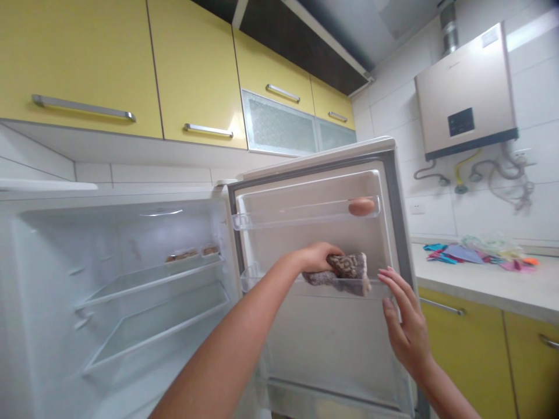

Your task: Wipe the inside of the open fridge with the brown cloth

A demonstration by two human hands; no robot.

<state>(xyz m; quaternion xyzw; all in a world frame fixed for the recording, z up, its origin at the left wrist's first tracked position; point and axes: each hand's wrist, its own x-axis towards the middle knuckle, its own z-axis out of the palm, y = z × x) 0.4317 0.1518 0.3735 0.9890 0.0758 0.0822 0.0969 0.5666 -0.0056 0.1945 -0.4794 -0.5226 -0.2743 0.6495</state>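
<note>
My left hand (318, 258) is closed around a brown patterned cloth (349, 267), which sits in the clear middle shelf (262, 285) of the open refrigerator door (301, 331). Part of the cloth hangs behind the shelf's front wall, and my left fingertips are hidden by it. At the right end of that same shelf, my right hand (408, 320) has its fingers stretched out, close to or touching the door's inner edge. One brown egg (361, 206) lies in the upper door shelf (297, 215).
Inside the refrigerator, glass shelves (161, 317) run to the left, with small packaged items (186, 255) on the upper one. On the right, a white counter (437, 279) carries colourful cloths and bags (467, 253). Yellow cupboards (192, 70) hang above; a water heater (465, 93) is wall-mounted.
</note>
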